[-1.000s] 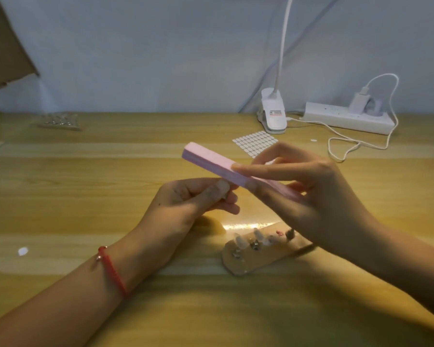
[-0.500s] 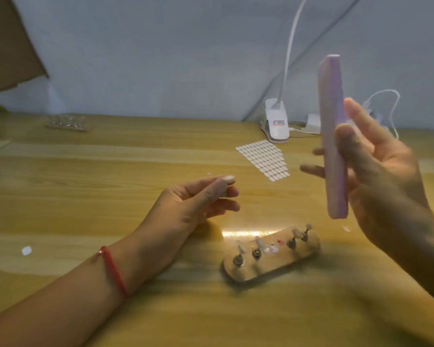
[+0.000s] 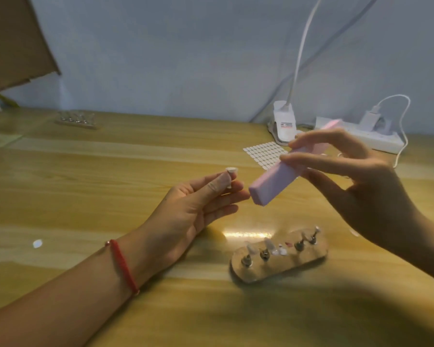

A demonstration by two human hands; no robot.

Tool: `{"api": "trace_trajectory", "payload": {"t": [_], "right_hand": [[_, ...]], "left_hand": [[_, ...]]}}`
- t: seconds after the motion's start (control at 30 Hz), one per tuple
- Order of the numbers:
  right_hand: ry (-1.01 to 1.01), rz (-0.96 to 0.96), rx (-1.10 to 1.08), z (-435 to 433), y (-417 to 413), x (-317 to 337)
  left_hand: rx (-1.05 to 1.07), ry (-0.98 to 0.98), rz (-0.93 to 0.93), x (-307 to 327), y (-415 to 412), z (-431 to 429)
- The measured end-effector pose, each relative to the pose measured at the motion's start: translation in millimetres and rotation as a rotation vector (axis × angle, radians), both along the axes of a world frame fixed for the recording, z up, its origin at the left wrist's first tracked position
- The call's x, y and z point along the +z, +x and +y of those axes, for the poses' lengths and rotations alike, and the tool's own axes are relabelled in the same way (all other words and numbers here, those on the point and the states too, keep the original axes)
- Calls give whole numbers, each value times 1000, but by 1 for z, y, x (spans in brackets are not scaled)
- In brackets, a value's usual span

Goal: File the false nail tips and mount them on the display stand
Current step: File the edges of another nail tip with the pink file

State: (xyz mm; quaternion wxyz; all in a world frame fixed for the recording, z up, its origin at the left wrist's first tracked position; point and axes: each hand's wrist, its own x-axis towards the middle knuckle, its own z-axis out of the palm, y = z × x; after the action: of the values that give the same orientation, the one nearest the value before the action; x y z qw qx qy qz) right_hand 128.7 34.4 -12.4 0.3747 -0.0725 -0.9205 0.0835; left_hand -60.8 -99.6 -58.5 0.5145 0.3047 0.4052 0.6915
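Note:
My left hand point(image 3: 198, 204) pinches a small pale false nail tip point(image 3: 231, 170) between thumb and forefinger, held up above the wooden table. My right hand point(image 3: 356, 186) grips a pink block nail file point(image 3: 278, 179) near its middle. The file slants down and left, and its near end hangs a short gap to the right of the left fingertips. Below both hands lies the oval wooden display stand point(image 3: 281, 266) with several metal pegs. Two pegs on its left carry pale tips.
A sheet of small white adhesive tabs point(image 3: 263, 154) lies behind the hands. At the back right stand a white clip lamp point(image 3: 283, 123) and a power strip point(image 3: 376, 139) with a charger and cable. A second stand point(image 3: 75, 120) sits far left. A white scrap point(image 3: 37, 243) lies at left.
The right hand swung the file from flat across the left fingers up to vertical, then down to a slant beside them. The left thumb now shows the nail tip raised.

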Motion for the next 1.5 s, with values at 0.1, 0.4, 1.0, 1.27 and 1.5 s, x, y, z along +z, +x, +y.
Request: {"api": "trace_trajectory", "payload": {"t": [0.1,0.4,1.0,1.27,1.5], "right_hand": [[149,-20,25,0,-6,3],[425,-130,200,-8,-28,32],[-54,-240,214,-19,-50,33],[136,-290,264,-14,-37,24],[201,-195,188,-19,-39,19]], "left_hand": [[-15,0,48,2,2,-1],[-76,-7,88,1,0,-4],[-46,52,49,1,-2,-4],[7,21,71,-6,0,5],[-16,11,92,4,4,-3]]}}
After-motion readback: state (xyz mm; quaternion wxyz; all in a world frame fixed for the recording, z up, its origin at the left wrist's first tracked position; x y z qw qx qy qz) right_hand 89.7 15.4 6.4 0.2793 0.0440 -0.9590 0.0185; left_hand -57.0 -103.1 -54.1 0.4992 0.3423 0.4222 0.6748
